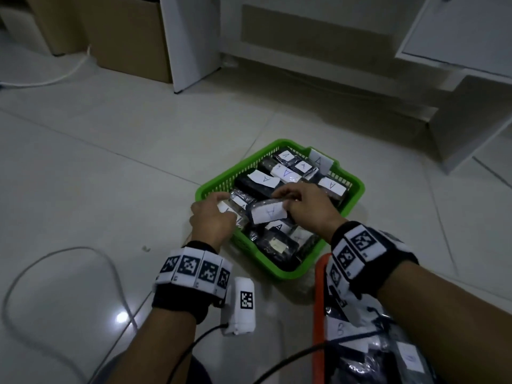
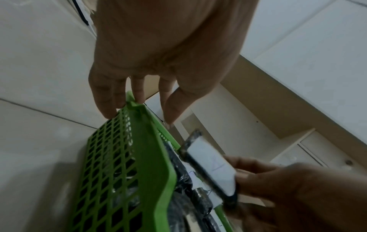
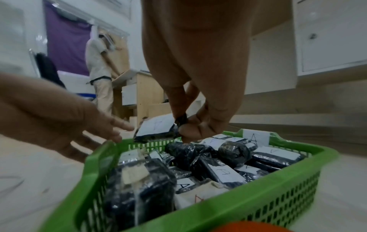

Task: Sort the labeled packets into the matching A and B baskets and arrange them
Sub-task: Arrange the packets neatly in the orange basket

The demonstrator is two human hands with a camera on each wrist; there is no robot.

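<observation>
right hand (image 1: 306,207) grip pinches an a packet (image 1: 268,213) over the green basket (image 1: 356,189); left hand (image 1: 213,217) grip wide.

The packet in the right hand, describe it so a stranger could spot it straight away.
Find the green basket on the tiled floor. Above its near-left side, the right hand pinches one dark packet with a white A label; it alone is lifted clear of the pile.

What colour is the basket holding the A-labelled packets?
Green basket, seen best in the right wrist view.
</observation>
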